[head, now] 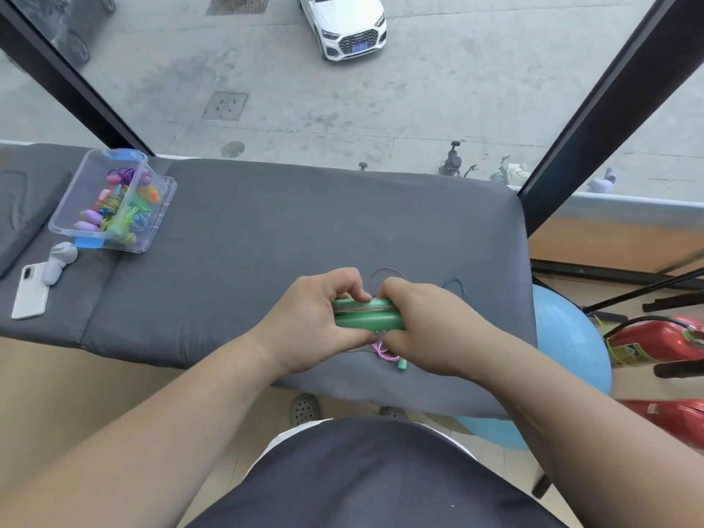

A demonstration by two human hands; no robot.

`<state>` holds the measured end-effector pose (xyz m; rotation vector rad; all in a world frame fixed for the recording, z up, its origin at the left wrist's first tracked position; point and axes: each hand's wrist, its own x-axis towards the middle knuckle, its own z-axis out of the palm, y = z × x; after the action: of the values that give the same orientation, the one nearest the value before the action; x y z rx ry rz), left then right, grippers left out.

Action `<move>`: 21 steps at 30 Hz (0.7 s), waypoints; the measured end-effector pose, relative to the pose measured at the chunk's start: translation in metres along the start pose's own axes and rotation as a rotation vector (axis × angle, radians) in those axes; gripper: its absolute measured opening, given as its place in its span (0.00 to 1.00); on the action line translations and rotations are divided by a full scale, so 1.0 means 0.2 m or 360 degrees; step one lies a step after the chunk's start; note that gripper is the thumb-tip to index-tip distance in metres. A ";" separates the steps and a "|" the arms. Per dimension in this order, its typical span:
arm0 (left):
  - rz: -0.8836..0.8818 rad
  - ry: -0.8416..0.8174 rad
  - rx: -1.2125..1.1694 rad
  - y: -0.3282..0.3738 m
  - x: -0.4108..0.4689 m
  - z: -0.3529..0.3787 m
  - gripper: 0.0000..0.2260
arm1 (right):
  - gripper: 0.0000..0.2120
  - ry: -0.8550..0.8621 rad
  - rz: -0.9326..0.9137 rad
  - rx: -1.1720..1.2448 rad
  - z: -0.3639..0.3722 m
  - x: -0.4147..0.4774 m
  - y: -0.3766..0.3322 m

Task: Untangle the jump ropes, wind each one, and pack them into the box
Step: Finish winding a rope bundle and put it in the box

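Jump-rope handles (367, 318), two smooth green plastic bars side by side, are clamped at each end by the curled fingers of my left hand (316, 320) and right hand (426, 329), over the grey padded desk (266, 230).

- A grey padded mat (304, 222) spans the middle of the view, in front of a large window.
- A white phone (30, 291) lies face down near the mat's left end, with a pale grey gadget (59, 261) touching its upper corner.
- A blue exercise ball (567, 348) sits on the floor by the mat's right end.
- 2 red fire extinguishers (659, 341) (674, 417) lie to the right of the ball.
- 2 black window bars (624, 104) (72, 81) slant across the glass.
- Outside, a white car (344, 24) is parked on the pavement, with scooters (453, 161) below it.
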<state>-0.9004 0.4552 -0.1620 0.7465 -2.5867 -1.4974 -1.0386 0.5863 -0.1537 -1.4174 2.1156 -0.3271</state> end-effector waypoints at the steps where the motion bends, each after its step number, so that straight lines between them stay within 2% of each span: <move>1: -0.0063 0.0016 -0.0144 0.00 0.00 0.02 0.18 | 0.12 0.0008 0.0014 0.0119 -0.01 0.00 0.01; 3: -0.0127 0.0075 -0.0297 0.00 -0.01 0.04 0.17 | 0.15 -0.0038 0.0023 0.0452 -0.03 -0.01 0.03; 6: -0.0175 0.0090 -0.0370 0.01 -0.02 0.05 0.19 | 0.13 -0.0123 0.0010 0.1022 -0.02 -0.03 0.07; 8: -0.0223 0.0040 -0.0384 0.03 -0.01 0.05 0.20 | 0.09 -0.0042 -0.0033 0.1050 0.00 -0.03 0.09; 10: -0.0238 -0.0018 -0.0361 0.04 -0.01 0.05 0.19 | 0.09 -0.0007 -0.0066 0.0968 0.01 -0.04 0.10; 16: 0.0135 0.0016 0.0001 0.07 -0.01 0.02 0.19 | 0.10 -0.0029 -0.0130 0.1028 0.02 -0.07 0.10; 18: 0.0103 -0.0026 -0.0057 0.07 -0.01 0.02 0.19 | 0.10 0.0005 -0.0130 0.1091 0.02 -0.07 0.11; 21: -0.0050 0.0003 -0.0349 0.07 -0.01 0.04 0.17 | 0.12 0.0050 -0.0108 0.1159 0.01 -0.06 0.12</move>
<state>-0.9072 0.4686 -0.1542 0.7643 -2.3665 -1.7509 -1.0532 0.6081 -0.1630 -1.0395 1.6945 -1.0271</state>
